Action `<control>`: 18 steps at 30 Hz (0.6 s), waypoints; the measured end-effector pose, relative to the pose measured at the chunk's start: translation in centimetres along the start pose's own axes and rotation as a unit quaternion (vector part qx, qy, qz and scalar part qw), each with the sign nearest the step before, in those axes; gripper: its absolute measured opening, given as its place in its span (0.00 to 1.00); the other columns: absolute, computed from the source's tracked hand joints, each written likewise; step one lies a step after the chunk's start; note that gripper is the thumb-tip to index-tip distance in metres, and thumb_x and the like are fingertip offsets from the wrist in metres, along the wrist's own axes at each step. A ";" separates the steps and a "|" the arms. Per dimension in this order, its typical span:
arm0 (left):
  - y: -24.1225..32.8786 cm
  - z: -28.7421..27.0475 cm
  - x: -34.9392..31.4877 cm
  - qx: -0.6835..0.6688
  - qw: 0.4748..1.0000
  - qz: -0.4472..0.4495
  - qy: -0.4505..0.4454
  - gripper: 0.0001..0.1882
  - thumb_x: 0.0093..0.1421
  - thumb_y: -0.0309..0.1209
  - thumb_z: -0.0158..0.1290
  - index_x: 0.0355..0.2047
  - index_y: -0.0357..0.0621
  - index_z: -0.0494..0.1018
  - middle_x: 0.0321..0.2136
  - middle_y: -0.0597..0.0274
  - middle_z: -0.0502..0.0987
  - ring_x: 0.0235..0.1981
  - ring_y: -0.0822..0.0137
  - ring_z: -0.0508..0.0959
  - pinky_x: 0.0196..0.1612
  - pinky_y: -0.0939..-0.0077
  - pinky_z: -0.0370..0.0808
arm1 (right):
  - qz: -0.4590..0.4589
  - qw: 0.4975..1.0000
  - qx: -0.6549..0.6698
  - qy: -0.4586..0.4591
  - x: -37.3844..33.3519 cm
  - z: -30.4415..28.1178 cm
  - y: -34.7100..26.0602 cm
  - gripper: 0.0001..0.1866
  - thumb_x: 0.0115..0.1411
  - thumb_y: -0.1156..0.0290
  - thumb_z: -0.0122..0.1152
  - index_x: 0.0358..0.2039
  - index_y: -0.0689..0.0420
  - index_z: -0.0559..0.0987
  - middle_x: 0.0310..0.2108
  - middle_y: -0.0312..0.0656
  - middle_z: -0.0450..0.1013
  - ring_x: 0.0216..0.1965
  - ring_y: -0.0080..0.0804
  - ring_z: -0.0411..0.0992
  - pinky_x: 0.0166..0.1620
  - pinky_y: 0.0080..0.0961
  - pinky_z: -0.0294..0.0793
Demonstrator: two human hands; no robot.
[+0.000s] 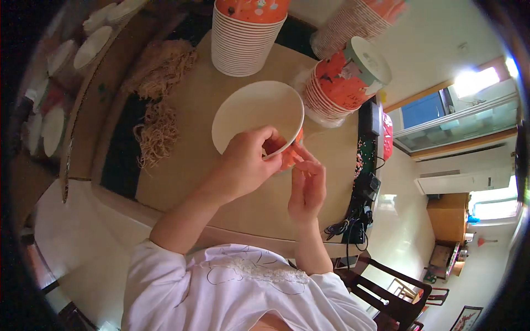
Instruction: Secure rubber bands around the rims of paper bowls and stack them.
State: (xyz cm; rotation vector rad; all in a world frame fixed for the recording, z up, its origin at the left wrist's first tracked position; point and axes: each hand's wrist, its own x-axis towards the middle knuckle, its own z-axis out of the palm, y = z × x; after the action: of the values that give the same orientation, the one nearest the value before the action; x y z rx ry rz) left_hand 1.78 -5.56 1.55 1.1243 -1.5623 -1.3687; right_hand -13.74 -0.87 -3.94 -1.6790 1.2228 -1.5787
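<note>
A large paper bucket point(248, 107), white inside with an orange printed outside, is tilted with its mouth toward me above the middle of the table. My left hand point(245, 163) is closed on its near rim, fingers inside and thumb outside. Close against the outer wall, just right of that thumb, the fingers of my right hand point(307, 190) are pinched together. Whatever they hold is too small or hidden to make out. A tangled heap of beige strings point(157, 132) lies to the left of the bucket.
A tall stack of nested paper buckets point(243, 47) stands beyond. At the far right are a plastic-wrapped stack point(353, 27) and orange buckets point(337, 88) with another on top. Black cables point(350, 223) and an adapter point(369, 186) lie along the table's right edge, near a dark wooden chair point(386, 292).
</note>
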 end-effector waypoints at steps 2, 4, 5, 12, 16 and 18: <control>-0.1 0.4 0.3 0.000 1.000 -0.006 -0.005 0.08 0.53 0.21 0.55 0.35 0.37 0.73 0.30 0.62 0.78 0.32 0.71 0.78 0.34 0.76 0.76 | 0.010 0.999 0.031 0.002 -0.3 0.0 0.2 0.06 0.60 0.84 0.50 0.37 0.61 0.69 0.54 0.53 0.68 0.54 0.42 0.68 0.55 0.35 0.66; -0.7 1.0 0.4 0.064 0.997 0.035 0.024 0.07 0.53 0.21 0.54 0.33 0.36 0.73 0.29 0.59 0.78 0.31 0.69 0.79 0.32 0.75 0.76 | -0.034 0.999 -0.010 -0.033 -0.5 -0.2 0.0 0.04 0.66 0.80 0.43 0.40 0.62 0.66 0.55 0.58 0.65 0.58 0.43 0.65 0.59 0.40 0.64; -0.6 1.1 0.4 0.064 0.997 0.035 0.025 0.07 0.53 0.21 0.54 0.33 0.36 0.73 0.29 0.59 0.78 0.31 0.69 0.79 0.32 0.75 0.76 | -0.034 0.999 -0.010 -0.033 -0.4 -0.2 0.0 0.04 0.66 0.80 0.43 0.40 0.62 0.66 0.55 0.58 0.65 0.58 0.43 0.65 0.59 0.40 0.64; -0.9 1.8 0.8 0.104 0.991 0.062 0.062 0.06 0.51 0.20 0.55 0.30 0.35 0.73 0.27 0.54 0.78 0.30 0.61 0.79 0.34 0.69 0.76 | -0.021 0.998 -0.045 -0.040 -0.6 -1.3 0.5 0.05 0.63 0.83 0.45 0.38 0.61 0.67 0.49 0.54 0.69 0.56 0.40 0.66 0.57 0.35 0.64; -1.2 2.0 0.9 0.097 0.992 0.064 0.057 0.06 0.50 0.21 0.55 0.30 0.35 0.73 0.28 0.52 0.77 0.30 0.56 0.79 0.34 0.66 0.75 | -0.030 0.998 -0.057 -0.005 -0.2 -0.6 0.6 0.05 0.63 0.83 0.45 0.38 0.62 0.67 0.45 0.52 0.70 0.51 0.37 0.69 0.54 0.32 0.66; -1.1 2.0 0.9 0.088 0.992 0.067 0.058 0.06 0.49 0.21 0.55 0.30 0.35 0.73 0.28 0.52 0.77 0.30 0.56 0.79 0.34 0.66 0.75 | -0.020 0.998 -0.047 -0.023 -0.7 -1.0 1.1 0.05 0.63 0.83 0.45 0.39 0.62 0.67 0.46 0.52 0.70 0.50 0.37 0.69 0.54 0.32 0.67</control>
State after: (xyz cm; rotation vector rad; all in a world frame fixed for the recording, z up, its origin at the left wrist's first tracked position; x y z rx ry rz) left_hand -0.24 -5.77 0.19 1.1602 -1.6657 -1.0759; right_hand -14.89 -0.59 -5.08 -1.7998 1.2635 -1.5184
